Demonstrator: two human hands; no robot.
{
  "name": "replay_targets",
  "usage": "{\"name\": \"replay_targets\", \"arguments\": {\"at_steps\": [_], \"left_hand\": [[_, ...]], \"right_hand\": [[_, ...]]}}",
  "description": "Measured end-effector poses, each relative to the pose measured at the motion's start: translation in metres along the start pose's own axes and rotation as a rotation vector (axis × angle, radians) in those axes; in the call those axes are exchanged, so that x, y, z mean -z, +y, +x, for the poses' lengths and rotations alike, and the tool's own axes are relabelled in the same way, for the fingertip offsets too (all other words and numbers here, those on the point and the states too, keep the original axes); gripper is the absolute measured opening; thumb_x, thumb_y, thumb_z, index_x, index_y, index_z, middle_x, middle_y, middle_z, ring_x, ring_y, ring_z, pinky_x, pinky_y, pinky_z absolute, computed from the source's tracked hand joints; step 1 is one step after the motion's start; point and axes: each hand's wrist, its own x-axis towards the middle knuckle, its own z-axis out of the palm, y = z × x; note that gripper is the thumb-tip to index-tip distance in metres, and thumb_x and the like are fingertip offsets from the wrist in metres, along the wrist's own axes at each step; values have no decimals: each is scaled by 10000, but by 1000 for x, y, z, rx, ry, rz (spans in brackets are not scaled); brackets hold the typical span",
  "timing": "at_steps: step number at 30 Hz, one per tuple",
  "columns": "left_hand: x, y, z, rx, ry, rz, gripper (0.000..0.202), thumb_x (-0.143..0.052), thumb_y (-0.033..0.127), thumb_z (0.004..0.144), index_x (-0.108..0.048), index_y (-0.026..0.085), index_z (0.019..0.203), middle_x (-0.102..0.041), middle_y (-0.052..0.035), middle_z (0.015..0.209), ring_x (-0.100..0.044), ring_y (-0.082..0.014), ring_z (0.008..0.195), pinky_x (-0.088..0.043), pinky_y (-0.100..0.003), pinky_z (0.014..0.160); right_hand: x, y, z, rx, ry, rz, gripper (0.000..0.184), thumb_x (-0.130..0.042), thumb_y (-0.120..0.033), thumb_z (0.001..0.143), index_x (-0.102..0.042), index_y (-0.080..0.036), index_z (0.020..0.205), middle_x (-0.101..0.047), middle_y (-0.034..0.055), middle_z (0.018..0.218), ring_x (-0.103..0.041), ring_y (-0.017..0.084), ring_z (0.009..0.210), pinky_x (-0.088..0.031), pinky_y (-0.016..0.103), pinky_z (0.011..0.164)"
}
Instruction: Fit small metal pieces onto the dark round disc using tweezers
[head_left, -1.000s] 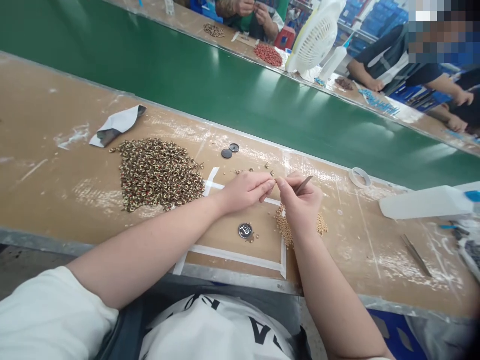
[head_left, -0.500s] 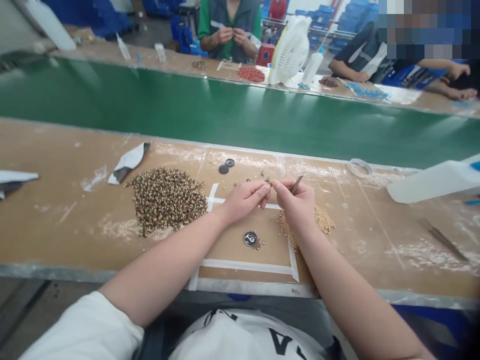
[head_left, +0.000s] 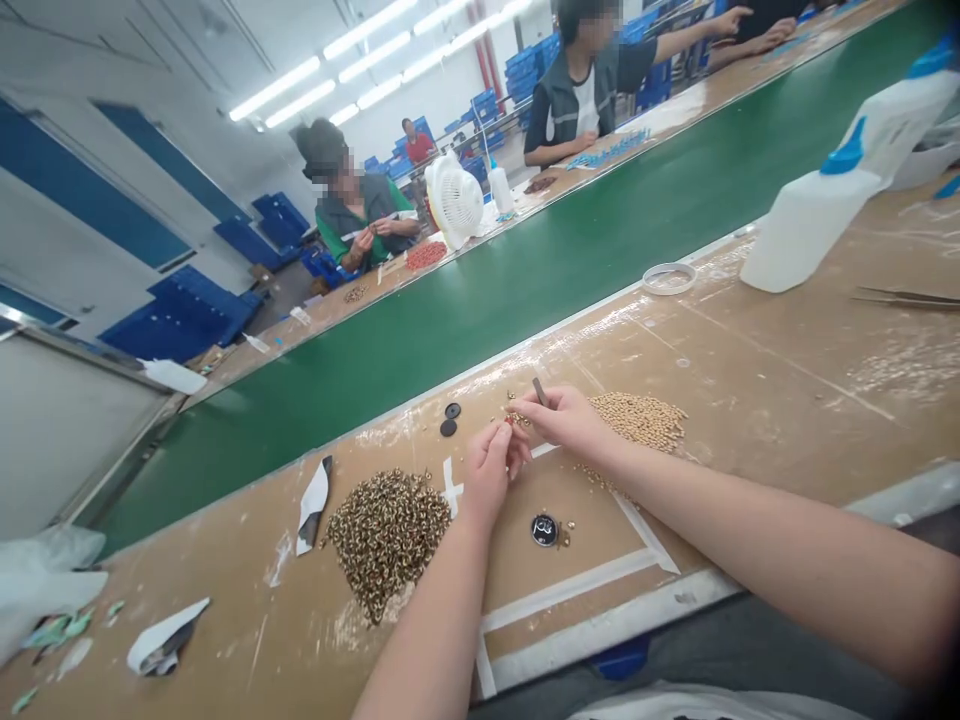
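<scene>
My left hand (head_left: 491,462) is closed in a pinch at the middle of the table, with a tiny reddish piece (head_left: 509,421) at its fingertips. Close beside it, my right hand (head_left: 564,415) grips tweezers (head_left: 540,392), whose dark flat end sticks up above the fingers; their tips are too small to make out. A pile of small brass-and-dark pieces (head_left: 388,538) lies left of my left forearm. Tan beads (head_left: 637,420) are heaped beyond my right wrist. Below the hands rests a round black lid with white marks (head_left: 544,530), a few loose bits beside it.
White tape (head_left: 570,590) marks a frame on the table. Two black discs (head_left: 449,427) lie behind the hands. At right are a white bottle (head_left: 806,225), a clear ring (head_left: 670,279) and other tweezers (head_left: 907,298). A green belt (head_left: 480,300) separates co-workers and a white fan (head_left: 454,200).
The camera view has tilted and risen, so the table now slants and more of the room shows. My hands stay close together, with the right hand now slightly above the left.
</scene>
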Motion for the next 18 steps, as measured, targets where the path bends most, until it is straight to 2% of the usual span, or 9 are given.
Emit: {"name": "replay_targets", "arguments": {"at_steps": [4, 6, 8, 10, 18], "left_hand": [[0, -1, 0, 29, 17, 16, 377, -516, 482, 996, -621, 167, 817, -609, 1, 626, -423, -76, 445, -281, -224, 441], [1, -1, 1, 31, 39, 15, 374, -516, 477, 991, -614, 171, 800, -607, 3, 620, -418, -78, 441, -272, -226, 437], [2, 0, 2, 29, 44, 21, 374, -516, 478, 986, -603, 174, 784, -608, 3, 619, -417, -79, 436, -268, -230, 435], [2, 1, 2, 33, 33, 34, 376, -516, 479, 982, -596, 177, 774, -608, 3, 616, -420, -82, 434, -270, -234, 435], [2, 2, 1, 47, 7, 70, 396, -507, 492, 975, -580, 186, 734, -598, 2, 606, -415, -90, 442, -286, -248, 454]], "right_hand": [[0, 2, 1, 49, -51, -57, 364, -779, -528, 825, -726, -176, 749, -498, -45, 501, -391, 97, 482, -329, 280, 519], [1, 4, 2, 78, -63, -84, 356, -772, -517, 828, -757, -165, 777, -620, -3, 592, -509, 124, 560, -427, 303, 615], [2, 5, 3, 100, -74, -103, 352, -774, -507, 823, -777, -157, 794, -699, 28, 686, -594, 151, 652, -476, 326, 723], [2, 5, 4, 103, -78, -114, 346, -775, -501, 818, -787, -155, 805, -722, 37, 711, -627, 168, 692, -489, 336, 764], [1, 5, 2, 96, -32, -152, 292, -782, -448, 807, -785, -156, 788, -733, 45, 755, -617, 168, 719, -469, 335, 764]]}}
